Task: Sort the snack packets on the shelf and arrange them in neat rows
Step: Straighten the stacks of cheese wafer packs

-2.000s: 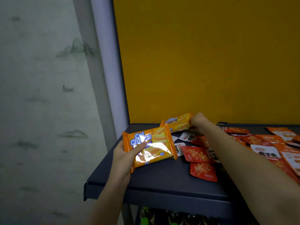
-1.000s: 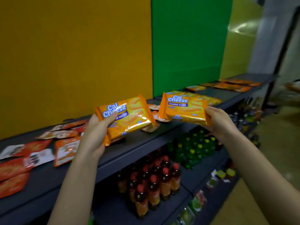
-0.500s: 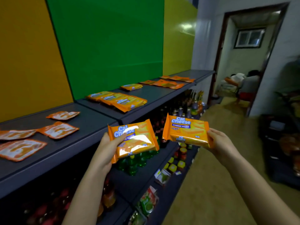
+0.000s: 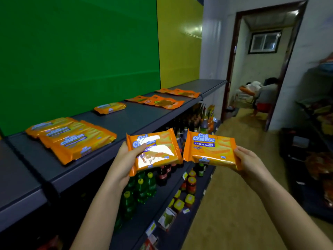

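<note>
The left hand point(image 4: 124, 159) grips one orange wafer packet point(image 4: 155, 151) by its left end, thumb on top; its print reads "Cal Cheese". The right hand point(image 4: 247, 160) grasps a second packet point(image 4: 210, 149) by its right end, marked "Cal Cheese CHEESE WAFER". Both hang in front of the dark shelf point(image 4: 129, 121), where three matching packets point(image 4: 72, 138) lie in a row.

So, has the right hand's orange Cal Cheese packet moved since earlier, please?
Yes: the orange Cal Cheese packet is off the dark metal shelf now, held out in front of its edge.
</note>
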